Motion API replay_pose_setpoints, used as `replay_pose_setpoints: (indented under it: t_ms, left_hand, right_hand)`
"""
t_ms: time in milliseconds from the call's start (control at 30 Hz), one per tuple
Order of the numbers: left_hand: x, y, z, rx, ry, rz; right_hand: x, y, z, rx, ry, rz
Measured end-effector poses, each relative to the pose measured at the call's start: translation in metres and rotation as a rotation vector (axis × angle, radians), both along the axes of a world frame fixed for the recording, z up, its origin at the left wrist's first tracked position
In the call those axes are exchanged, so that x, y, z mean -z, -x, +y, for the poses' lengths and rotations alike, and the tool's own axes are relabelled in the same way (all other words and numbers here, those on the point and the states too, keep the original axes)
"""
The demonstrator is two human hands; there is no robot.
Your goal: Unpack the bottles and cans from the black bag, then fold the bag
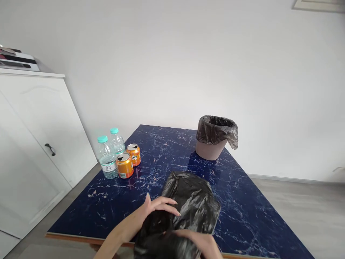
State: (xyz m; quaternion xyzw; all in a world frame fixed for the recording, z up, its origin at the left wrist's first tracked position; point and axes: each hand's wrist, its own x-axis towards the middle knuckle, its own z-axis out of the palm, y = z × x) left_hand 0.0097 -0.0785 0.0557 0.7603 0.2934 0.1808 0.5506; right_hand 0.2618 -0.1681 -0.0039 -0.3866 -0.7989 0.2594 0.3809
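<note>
A crumpled black trash bag [198, 205] lies at the near edge of the blue marbled table [172, 144], its lower part folded toward me. On its left side rests my left hand [159, 207], thumb raised and fingers stretched out over the plastic. My right hand [195, 239] is at the bag's near end, closed on the plastic; its fingers are mostly hidden by a dark fold.
Two clear water bottles [107, 158] with teal caps and two opened orange cans [124, 168] stand at the table's left edge. A small trash bin [208, 149] lined with a dark bag stands at the far right. A white cabinet [32, 144] is on the left.
</note>
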Motion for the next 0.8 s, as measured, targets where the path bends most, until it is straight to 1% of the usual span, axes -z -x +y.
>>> replay_pose_setpoints:
  t_ms: [33,67,100,167,233,267,300,333,400,433,467,533,567,600,667,733,800]
  left_hand:
    - [0.001,-0.005,0.009,0.035,0.090,-0.001]
    - [0.003,-0.010,0.016,0.045,0.144,0.011]
    - [0.005,-0.014,0.021,0.027,0.157,0.033]
    - [0.010,-0.021,0.025,-0.065,0.081,0.087]
    - [0.015,-0.027,0.024,-0.157,-0.064,0.139]
    - [0.017,-0.030,0.022,-0.196,-0.145,0.160]
    - [0.020,-0.032,0.019,-0.238,-0.231,0.174]
    - [0.022,-0.034,0.016,-0.284,-0.327,0.182]
    - [0.024,-0.039,0.011,-0.373,-0.540,0.189]
    - [0.024,-0.041,0.008,-0.387,-0.638,0.194]
    - [0.024,-0.044,0.006,-0.372,-0.725,0.203]
    - [0.022,-0.050,0.004,-0.280,-0.844,0.241]
    - [0.022,-0.052,0.004,-0.233,-0.872,0.268]
    - [0.023,-0.052,0.005,-0.206,-0.886,0.298]
    - [0.029,-0.047,0.008,-0.218,-0.873,0.366]
    - [0.040,-0.034,0.010,-0.292,-0.819,0.428]
    - [0.052,-0.016,0.012,-0.376,-0.767,0.451]
  right_hand:
    - [-0.005,-0.008,0.001,0.133,0.130,0.088]
    - [-0.009,-0.017,0.005,0.277,0.232,0.159]
    - [-0.011,-0.026,0.011,0.405,0.305,0.215]
    - [-0.009,-0.046,0.025,0.577,0.412,0.281]
    - [-0.005,-0.066,0.038,0.694,0.496,0.307]
    - [-0.003,-0.075,0.041,0.744,0.484,0.300]
    - [-0.002,-0.082,0.042,0.800,0.428,0.278]
    - [-0.002,-0.087,0.040,0.866,0.336,0.241]
    - [-0.007,-0.090,0.033,0.986,0.103,0.120]
    - [-0.011,-0.088,0.028,0.998,-0.005,0.040]
    - [-0.015,-0.084,0.024,0.955,-0.097,-0.054]
    - [-0.021,-0.073,0.022,0.738,-0.205,-0.265]
    - [-0.020,-0.067,0.024,0.614,-0.218,-0.363]
    - [-0.018,-0.062,0.027,0.512,-0.207,-0.449]
    - [-0.007,-0.054,0.039,0.394,-0.140,-0.574]
    - [0.008,-0.051,0.052,0.367,-0.062,-0.636]
    - [0.024,-0.055,0.063,0.412,-0.010,-0.663]
